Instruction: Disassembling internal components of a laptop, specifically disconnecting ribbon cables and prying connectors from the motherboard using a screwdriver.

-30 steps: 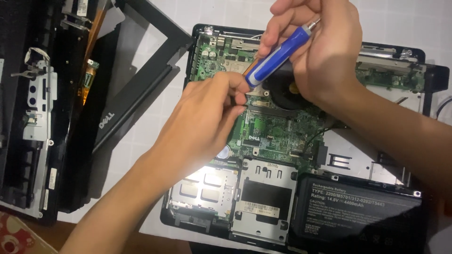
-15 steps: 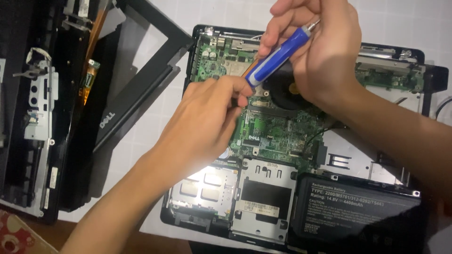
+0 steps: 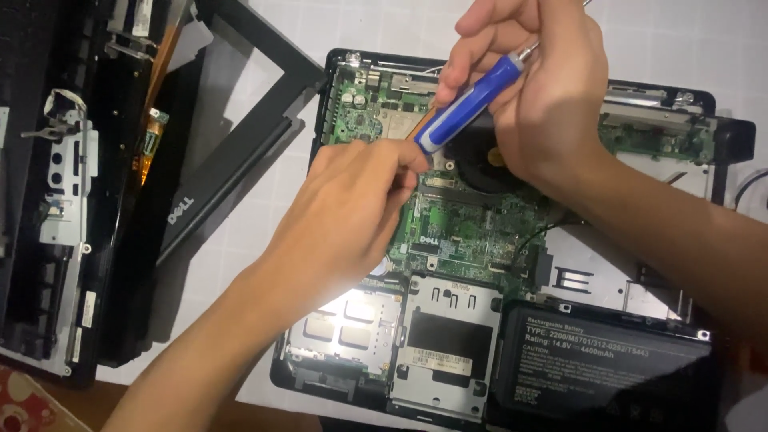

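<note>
Surface: white gridded worktop (image 3: 264, 216), with an opened laptop base (image 3: 512, 264) lying on it.
Right hand (image 3: 544, 96): I see it clamped around a blue-handled screwdriver (image 3: 472, 104), held tilted over the green circuit board (image 3: 472, 232) beside the black fan (image 3: 480, 160).
Left hand (image 3: 352, 216): fingers pinched together at the screwdriver's lower end; whether they grip anything I cannot tell.
Nearby: black battery (image 3: 600, 368) at the base's near edge; black bezel frame (image 3: 232, 152) to the left.
</note>
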